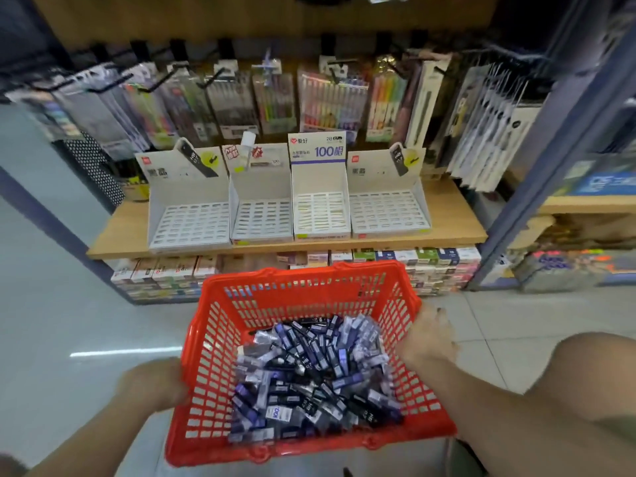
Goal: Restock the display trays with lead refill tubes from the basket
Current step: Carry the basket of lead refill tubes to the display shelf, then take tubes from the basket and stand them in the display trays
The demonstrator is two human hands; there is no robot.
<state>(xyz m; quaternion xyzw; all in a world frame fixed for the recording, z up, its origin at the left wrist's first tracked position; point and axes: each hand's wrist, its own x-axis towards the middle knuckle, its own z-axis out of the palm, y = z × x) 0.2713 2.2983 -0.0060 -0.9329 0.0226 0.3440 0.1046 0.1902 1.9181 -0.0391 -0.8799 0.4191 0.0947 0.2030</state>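
Observation:
A red plastic basket (210,325) fills the lower middle of the head view, held above the floor. Inside lies a heap of several dark blue and black lead refill tubes (309,380). My left hand (155,383) grips the basket's left rim. My right hand (428,335) grips its right rim, fingers curled over the edge. On the wooden shelf (113,235) beyond stand several white display trays: the leftmost tray (189,225), a second tray (261,218), a third tray (321,215) with a "100" header card, and the rightmost tray (389,211). Their slotted grids look bare.
Packs of pens (330,98) hang on hooks above the trays. Boxed stock (430,266) fills the lower shelf behind the basket. A second shelving unit (568,263) stands at the right. Grey tiled floor (69,321) lies to the left and under the basket.

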